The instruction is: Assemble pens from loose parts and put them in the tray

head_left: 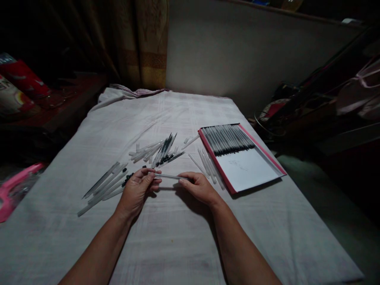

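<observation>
Both my hands hold one clear pen barrel (170, 177) level above the white cloth. My left hand (139, 190) pinches its left end with closed fingers. My right hand (199, 186) grips its right end, fingers curled round it. To the left of my left hand lies a spread of clear barrels (102, 186) with small black caps (127, 179). Beyond my hands sits a heap of refills and barrels (162, 152). A few loose clear tubes (206, 164) lie just right of my right hand.
A red-rimmed tray (261, 152) with white paper holds a row of several finished pens (228, 138) at its far end. The cloth-covered table (178, 237) ends at a wall. Pink plastic (14, 186) lies at the left edge; bags and clutter stand at right.
</observation>
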A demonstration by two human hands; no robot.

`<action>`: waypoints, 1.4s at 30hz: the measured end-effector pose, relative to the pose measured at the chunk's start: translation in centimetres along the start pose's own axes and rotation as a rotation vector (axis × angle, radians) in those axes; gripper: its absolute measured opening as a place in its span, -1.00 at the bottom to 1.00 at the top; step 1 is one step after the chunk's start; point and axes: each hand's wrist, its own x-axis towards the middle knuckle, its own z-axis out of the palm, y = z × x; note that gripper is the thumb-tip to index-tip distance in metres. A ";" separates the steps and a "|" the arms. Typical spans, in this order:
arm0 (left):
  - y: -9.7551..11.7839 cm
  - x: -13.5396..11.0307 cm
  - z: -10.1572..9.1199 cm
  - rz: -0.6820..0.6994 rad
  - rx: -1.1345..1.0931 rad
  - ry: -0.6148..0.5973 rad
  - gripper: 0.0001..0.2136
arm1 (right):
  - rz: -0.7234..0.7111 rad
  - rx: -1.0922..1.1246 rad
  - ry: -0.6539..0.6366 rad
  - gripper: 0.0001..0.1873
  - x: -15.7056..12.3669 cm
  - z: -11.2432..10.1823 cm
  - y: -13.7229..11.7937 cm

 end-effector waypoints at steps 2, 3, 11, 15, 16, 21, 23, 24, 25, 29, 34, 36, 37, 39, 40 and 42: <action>0.0 0.0 0.1 0.009 -0.012 0.011 -0.49 | -0.031 -0.056 -0.016 -0.72 0.0 0.0 0.0; -0.1 -0.1 0.2 0.013 -0.018 0.019 -0.48 | -0.043 -0.082 -0.023 -0.72 0.0 0.0 0.0; -0.3 0.0 0.3 0.023 -0.010 0.029 -0.47 | -0.099 -0.136 -0.053 -0.70 0.1 0.4 0.1; -0.4 0.1 0.4 0.017 0.018 0.037 -0.46 | -0.099 -0.175 -0.030 -0.71 0.1 0.6 -0.1; -0.4 0.1 0.4 0.019 0.020 0.040 -0.46 | -0.104 -0.190 -0.023 -0.72 0.0 0.7 -0.3; -0.2 0.3 0.8 0.043 -0.009 0.036 -0.41 | -0.167 -0.301 0.081 -0.78 -0.3 0.3 -1.6; 0.1 0.4 0.6 0.030 -0.042 0.039 -0.34 | -0.187 -0.334 0.217 -0.76 -0.1 -1.7 -2.1; 0.2 0.4 0.4 0.022 -0.058 0.039 -0.33 | -0.200 -0.347 0.328 -0.73 0.1 -3.3 -2.2; 0.3 0.5 0.2 0.014 -0.071 0.032 -0.33 | -0.213 -0.362 0.463 -0.70 0.5 -5.3 -2.4; 0.4 0.9 -0.5 -0.021 -0.083 -0.049 -0.42 | -0.075 -0.593 0.951 -0.64 2.3 -15.4 -2.5; -0.1 1.1 -0.8 -0.021 -0.074 -0.096 -0.50 | 0.361 -0.983 1.073 -0.58 4.3 -23.0 -1.7; -0.2 1.1 -0.8 -0.016 -0.070 -0.092 -0.50 | 0.385 -1.005 1.071 -0.58 4.9 -23.5 -1.1; -0.2 1.1 -0.8 -0.016 -0.068 -0.090 -0.51 | 0.390 -1.021 1.067 -0.58 5.2 -23.5 -0.8; -0.2 1.1 -0.8 -0.016 -0.065 -0.088 -0.51 | 0.394 -1.057 1.055 -0.57 5.6 -23.4 -0.2; -0.1 1.1 -0.8 -0.017 -0.064 -0.087 -0.51 | 0.396 -1.072 1.046 -0.57 5.8 -23.3 0.1; 0.0 1.1 -0.7 -0.020 -0.063 -0.080 -0.52 | 0.406 -1.097 1.023 -0.59 6.2 -23.4 0.4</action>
